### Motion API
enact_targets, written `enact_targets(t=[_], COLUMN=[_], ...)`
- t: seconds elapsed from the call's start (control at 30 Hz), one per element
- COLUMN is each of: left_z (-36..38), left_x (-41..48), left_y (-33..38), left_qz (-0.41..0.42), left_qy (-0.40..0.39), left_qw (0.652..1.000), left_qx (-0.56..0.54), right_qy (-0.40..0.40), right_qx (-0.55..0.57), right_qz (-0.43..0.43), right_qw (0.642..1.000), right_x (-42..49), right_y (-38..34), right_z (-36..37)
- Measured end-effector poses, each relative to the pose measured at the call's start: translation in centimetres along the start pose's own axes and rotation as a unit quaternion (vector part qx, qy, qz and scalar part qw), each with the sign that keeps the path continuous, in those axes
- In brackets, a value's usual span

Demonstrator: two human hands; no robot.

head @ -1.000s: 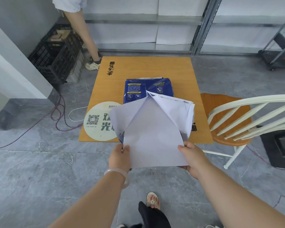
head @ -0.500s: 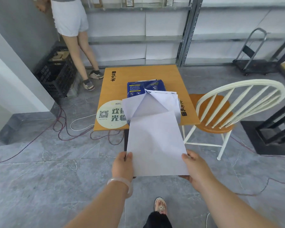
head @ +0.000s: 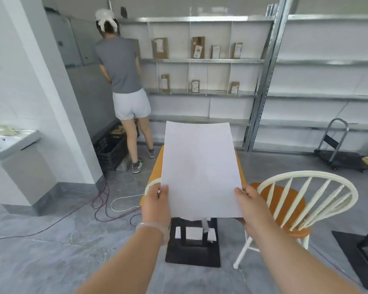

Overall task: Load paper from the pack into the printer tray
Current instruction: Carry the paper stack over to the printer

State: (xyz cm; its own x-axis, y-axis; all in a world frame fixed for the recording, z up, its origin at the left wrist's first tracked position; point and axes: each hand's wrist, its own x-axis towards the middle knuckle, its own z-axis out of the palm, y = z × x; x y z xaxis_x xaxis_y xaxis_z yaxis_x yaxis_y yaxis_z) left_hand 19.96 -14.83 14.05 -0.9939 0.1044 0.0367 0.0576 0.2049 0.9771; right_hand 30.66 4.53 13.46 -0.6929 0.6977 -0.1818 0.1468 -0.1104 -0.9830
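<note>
A stack of white paper is lifted in front of me, its far edge tilted up. My left hand pinches its near left corner and my right hand grips its near right corner. The sheets hide most of the orange table and all of the blue pack behind them. No printer or tray is in view.
A white and orange chair stands right of the table. A person stands at the back left beside a black crate. Metal shelves line the back wall. Cables lie on the floor; a sink is left, a trolley right.
The paper has come clear of the pack and risen in front of me. My view has swung up and back, so the pack is now hidden and the shelves and person show.
</note>
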Motion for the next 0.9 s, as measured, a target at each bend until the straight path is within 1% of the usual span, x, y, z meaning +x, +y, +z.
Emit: enact_targets(t=[0.13,0.2,0.33,0.43,0.57,0.67,0.77,0.9], left_z=[-2.3,-4.0,-8.2,-12.3,-19.2,-25.5,-32.4,-41.8], left_x=[0.6,0.8,0.9,1.0,0.6,-0.4,-1.9,-4.5], left_y=[6.0,8.1,10.8,11.9,12.1,11.4,10.2,8.8], left_qz=[0.067,0.091,0.115,0.119,0.13,0.128,0.119,0.099], left_qy=[0.038,0.059,0.128,0.174,0.247,0.299,0.349,0.435], left_qw=[0.997,0.993,0.984,0.976,0.959,0.944,0.929,0.895], left_qx=[-0.033,-0.04,-0.046,-0.058,-0.048,-0.046,-0.036,-0.009], right_qy=[-0.035,-0.067,-0.111,-0.16,-0.22,-0.273,-0.334,-0.417], right_qx=[0.032,0.05,0.075,0.077,0.069,0.074,0.079,0.055], right_qz=[-0.079,-0.107,-0.15,-0.156,-0.178,-0.19,-0.181,-0.165], right_qw=[0.996,0.991,0.979,0.972,0.957,0.94,0.922,0.892], right_x=[0.0,-0.2,-0.9,-2.2,-4.8,-7.6,-11.3,-17.4], right_y=[-7.1,-10.0,-13.7,-15.4,-16.6,-16.8,-16.4,-15.4], right_z=[0.8,1.8,5.4,9.3,15.9,22.1,28.8,37.8])
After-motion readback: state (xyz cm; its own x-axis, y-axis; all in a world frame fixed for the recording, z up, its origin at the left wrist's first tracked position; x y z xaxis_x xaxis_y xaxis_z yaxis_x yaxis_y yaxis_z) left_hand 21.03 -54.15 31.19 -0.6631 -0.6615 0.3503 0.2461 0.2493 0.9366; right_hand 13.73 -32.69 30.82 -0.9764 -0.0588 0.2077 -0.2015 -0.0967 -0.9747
